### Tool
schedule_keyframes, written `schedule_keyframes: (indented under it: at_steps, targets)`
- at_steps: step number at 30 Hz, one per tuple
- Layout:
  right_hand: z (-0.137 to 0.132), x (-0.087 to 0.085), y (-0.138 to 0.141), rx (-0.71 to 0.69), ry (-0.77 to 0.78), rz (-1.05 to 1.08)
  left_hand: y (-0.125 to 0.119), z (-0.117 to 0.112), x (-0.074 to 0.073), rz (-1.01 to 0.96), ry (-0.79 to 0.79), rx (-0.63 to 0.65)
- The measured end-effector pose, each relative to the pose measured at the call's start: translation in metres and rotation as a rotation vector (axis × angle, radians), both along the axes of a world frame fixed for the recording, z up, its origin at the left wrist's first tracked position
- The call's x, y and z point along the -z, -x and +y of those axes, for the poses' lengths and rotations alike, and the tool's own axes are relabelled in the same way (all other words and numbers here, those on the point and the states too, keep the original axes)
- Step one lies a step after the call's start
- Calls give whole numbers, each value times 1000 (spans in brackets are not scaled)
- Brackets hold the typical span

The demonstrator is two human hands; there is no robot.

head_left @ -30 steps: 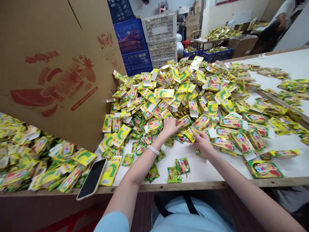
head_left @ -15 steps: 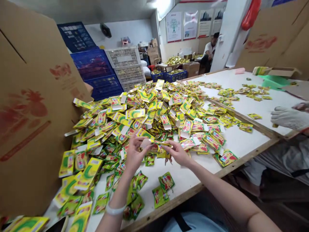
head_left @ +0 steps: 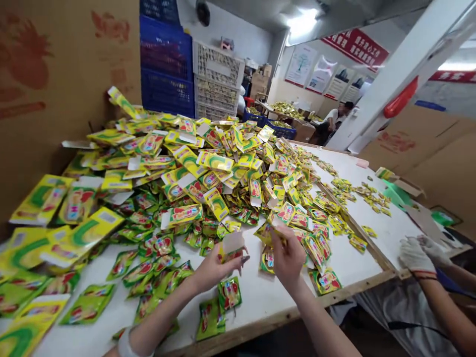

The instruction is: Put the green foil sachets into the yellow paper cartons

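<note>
My left hand [head_left: 211,267] is closed around a small yellow carton [head_left: 231,247], its white flap raised toward the pile. To the right, my right hand [head_left: 289,255] pinches a yellow foil sachet [head_left: 265,233] just above the table. The two hands are apart. Behind them spreads a big heap of yellow-and-green cartons [head_left: 215,161], many with open white flaps. Green sachets [head_left: 159,245] lie loose left of my left hand, and a couple more, including a green sachet [head_left: 229,292], rest below it near the table's edge.
A large cardboard box [head_left: 70,74] walls off the left side. A wooden strip [head_left: 359,233] divides the white table [head_left: 357,267]. On the right, a co-worker's gloved hands [head_left: 418,258] rest by the edge. Blue crates [head_left: 167,94] and white crates [head_left: 217,64] are stacked behind.
The hands have moved apart; earlier they met at a carton. My left hand keeps the carton while the right now holds a yellow sachet. The view has tilted and turned.
</note>
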State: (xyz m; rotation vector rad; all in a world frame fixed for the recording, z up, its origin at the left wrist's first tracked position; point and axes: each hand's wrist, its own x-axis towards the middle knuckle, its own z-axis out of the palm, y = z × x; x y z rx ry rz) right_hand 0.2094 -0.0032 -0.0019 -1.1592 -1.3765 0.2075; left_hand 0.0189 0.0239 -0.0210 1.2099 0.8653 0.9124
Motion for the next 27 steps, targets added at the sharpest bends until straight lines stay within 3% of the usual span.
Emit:
schedule_keyframes:
  at_steps: [2,4,7,10,13,17,22,27]
  targets:
    - [-1,3,-6,-62,-208,-351,-7,-5,3,1,52,103]
    - [-3,3,-5,-231,-316,-650,-11,-8,2,14,47,160]
    - [-8,-10,1,-426,-152,-795,-9,-9,-6,87,-13,224]
    - [-12,-28,1,-530,214,-774,-6,-9,-12,225,-75,337]
    - [-16,-36,-7,-618,431,-733,-5,-10,-9,335,-91,384]
    - [-23,-24,-19,-643,482,-485,-5,-13,-4,330,-61,430]
    - [-28,-10,-21,-664,369,-361,-5,-16,-8,306,-20,513]
    - [-34,-11,-17,-754,526,-321,-9,-17,-10,254,-11,457]
